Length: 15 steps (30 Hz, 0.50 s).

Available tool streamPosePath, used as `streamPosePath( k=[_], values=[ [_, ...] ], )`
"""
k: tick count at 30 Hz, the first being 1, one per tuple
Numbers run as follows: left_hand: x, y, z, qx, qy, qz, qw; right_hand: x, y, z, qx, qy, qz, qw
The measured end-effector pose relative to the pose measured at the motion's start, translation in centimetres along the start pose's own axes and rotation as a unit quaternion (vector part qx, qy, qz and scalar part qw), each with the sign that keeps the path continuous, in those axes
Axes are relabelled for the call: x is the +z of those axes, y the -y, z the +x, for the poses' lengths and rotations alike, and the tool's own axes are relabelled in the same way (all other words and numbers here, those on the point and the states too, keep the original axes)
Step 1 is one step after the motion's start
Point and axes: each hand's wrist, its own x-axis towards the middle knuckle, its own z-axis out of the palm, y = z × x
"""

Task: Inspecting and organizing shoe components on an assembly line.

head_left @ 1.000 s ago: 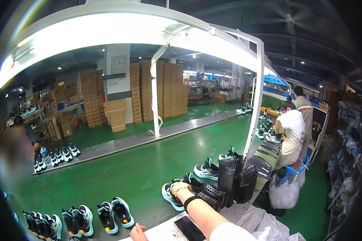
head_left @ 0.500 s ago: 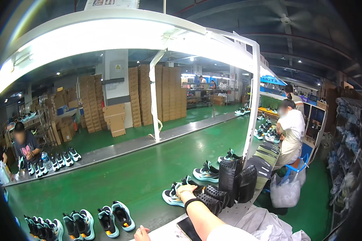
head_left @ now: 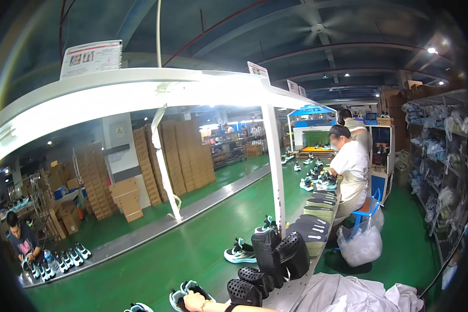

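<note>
At the bottom of the view my right hand is closed on a dark sneaker with a pale blue sole, on the green work surface. A black band circles that wrist. Just right of the hand are low black perforated shoe-shaped forms, with taller black perforated forms standing behind them. Two more such sneakers sit farther along: one sneaker and another sneaker by the white post. Part of another sneaker shows at the lower edge. My left hand is out of view.
Stacked insoles line the right edge, toward a seated co-worker. Grey cloth lies near me at right. A white post holds the bright lamp frame overhead. Another co-worker handles shoes at far left.
The view has tilted up and turned right. My left hand and most of the nearby left-hand shoes have left the picture. My right hand, still at a sneaker, now appears lower and farther left.
</note>
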Motion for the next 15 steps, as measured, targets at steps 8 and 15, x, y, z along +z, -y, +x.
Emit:
streamPosePath(
  k=[8,15],
  values=[
    [-1.0,-6.4,6.0,0.03,0.203,0.163,0.965,-27.0,-5.3,-14.6,-0.084,-0.133,-0.085,0.984],
    [1.3,-6.3,8.9,-0.032,0.364,0.283,0.887,-31.8,-21.9,-12.9,0.124,-0.188,-0.213,0.951]
  ],
)
